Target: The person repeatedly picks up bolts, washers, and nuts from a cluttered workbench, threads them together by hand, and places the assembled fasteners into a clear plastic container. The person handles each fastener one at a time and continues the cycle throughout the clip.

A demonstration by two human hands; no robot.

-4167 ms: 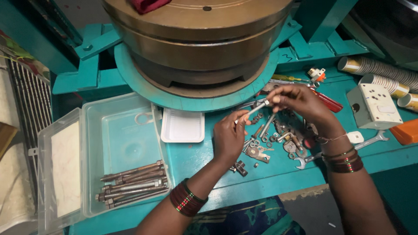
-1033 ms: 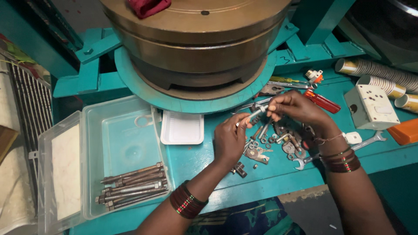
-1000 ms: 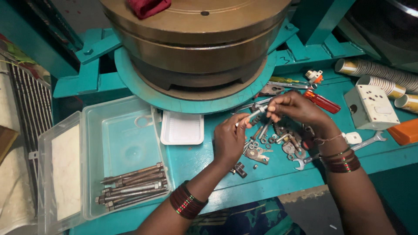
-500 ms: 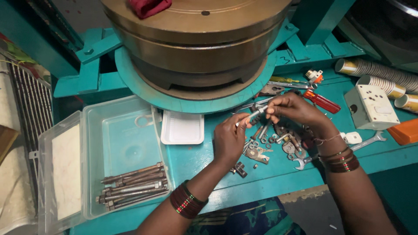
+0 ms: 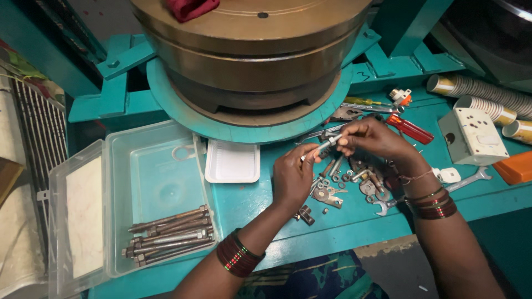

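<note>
- Bolt (image 5: 323, 148) pinched in left hand (image 5: 292, 176) fingers; right hand (image 5: 372, 138) fingertips closed on its tip, apparently threading a nut.
- Next likely needs steady twisting, bolt held still.

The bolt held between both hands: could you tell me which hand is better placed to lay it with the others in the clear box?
Probably the left hand: it grips the bolt on the side nearer the clear plastic box, while the right hand pinches its far tip.
</note>
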